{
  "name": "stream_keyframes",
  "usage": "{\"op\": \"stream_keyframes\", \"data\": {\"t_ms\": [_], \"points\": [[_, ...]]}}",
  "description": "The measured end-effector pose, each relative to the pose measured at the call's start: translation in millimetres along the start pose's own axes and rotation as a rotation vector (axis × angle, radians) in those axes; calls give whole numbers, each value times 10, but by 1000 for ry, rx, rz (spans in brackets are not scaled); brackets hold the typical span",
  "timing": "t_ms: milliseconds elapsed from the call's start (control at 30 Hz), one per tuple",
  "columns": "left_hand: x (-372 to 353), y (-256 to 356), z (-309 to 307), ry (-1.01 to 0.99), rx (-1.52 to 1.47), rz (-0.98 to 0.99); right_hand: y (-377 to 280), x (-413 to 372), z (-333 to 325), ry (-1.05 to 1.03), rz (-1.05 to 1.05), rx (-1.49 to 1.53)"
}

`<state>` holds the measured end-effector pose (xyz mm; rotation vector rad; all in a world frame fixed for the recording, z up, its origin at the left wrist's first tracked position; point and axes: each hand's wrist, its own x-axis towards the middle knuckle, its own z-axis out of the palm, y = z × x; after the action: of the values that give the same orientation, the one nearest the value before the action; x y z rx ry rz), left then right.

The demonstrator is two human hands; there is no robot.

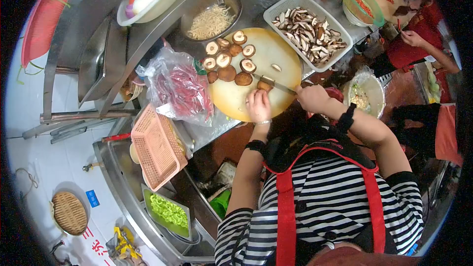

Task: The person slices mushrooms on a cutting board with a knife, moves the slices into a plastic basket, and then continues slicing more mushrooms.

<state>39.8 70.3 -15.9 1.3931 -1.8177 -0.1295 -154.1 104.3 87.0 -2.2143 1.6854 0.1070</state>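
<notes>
Slicing step in hand, judged from the layout.

Holds one mushroom down with the left hand, fingers curled closed over it, close to the near edge of the cutting board. Grips a knife in the right hand, fist closed round the handle. Lays the blade across the near right part of the board, tip toward the middle, at the held mushroom. Cannot tell whether the edge is touching the cap or sits just above it.

Finds about ten whole mushrooms clustered on the far left part of the board, touching one another, some gill side up and some cap side up. Notes a loose slice alone near the board's middle. Places a white basket full of cut slices just beside the board's far right edge, on the steel worktop. Records a bag of red chillies against the board's left edge and a metal bowl of pale shreds beyond its far edge.

Judges the work well along but unfinished, given the full basket and the uncut cluster.

Next move, by estimate, calls for a straight downward cut just beside the left fingertips, with knuckles tucked clear of the blade. Calls also for firm pressure, since a rounded cap may roll or slip.
</notes>
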Motion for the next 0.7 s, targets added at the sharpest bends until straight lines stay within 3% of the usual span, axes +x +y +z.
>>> {"op": "stream_keyframes", "data": {"t_ms": [167, 367, 567, 700], "points": [[22, 67, -31, -30, -26, -56, 24, 23, 258, 18, -10, 57], [-12, -2, 24, 20, -23, -34, -24, -50, -110, -13, -17, 15], [-4, 10, -8, -4, -55, -75, -10, 49, 247, 49, -57, -26], [18, 13, -32, 35, -101, -117, 8, -4, -18, 32, -74, -27]]}}
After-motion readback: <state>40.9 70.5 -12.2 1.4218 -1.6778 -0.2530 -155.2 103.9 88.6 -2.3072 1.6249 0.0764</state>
